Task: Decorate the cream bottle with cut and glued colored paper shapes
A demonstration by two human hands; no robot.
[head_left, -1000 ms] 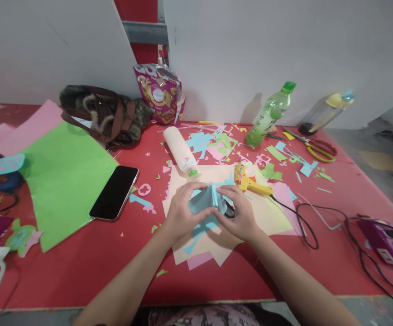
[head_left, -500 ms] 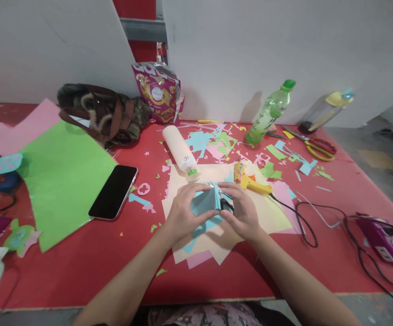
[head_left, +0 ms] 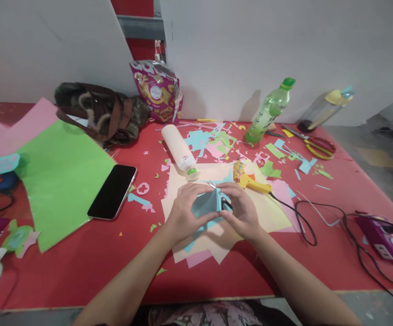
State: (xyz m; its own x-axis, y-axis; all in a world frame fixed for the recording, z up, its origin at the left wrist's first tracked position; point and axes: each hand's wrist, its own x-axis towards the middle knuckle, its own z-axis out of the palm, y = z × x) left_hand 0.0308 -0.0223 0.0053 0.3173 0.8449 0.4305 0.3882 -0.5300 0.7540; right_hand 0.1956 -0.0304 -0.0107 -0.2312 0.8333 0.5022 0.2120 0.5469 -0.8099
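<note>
My left hand [head_left: 183,212] and my right hand [head_left: 240,209] meet over a folded light blue paper [head_left: 207,204], each pinching a side of it. A small pair of scissors with dark handles [head_left: 226,203] sits under my right fingers, its tip poking out above the paper. The hands hover above cream and pink sheets [head_left: 267,213] on the red table [head_left: 115,253].
A yellow glue gun [head_left: 247,179] with a black cord [head_left: 305,222], a white glue bottle [head_left: 179,148], a black phone [head_left: 112,191], a green sheet [head_left: 60,176], a bag [head_left: 101,113], a snack pouch [head_left: 157,90], a green bottle [head_left: 267,113], red scissors [head_left: 315,147] and paper scraps lie around.
The blue paper has been folded tighter between my hands, from a spread fan shape into a compact wedge. The hands stay in the same spot.
</note>
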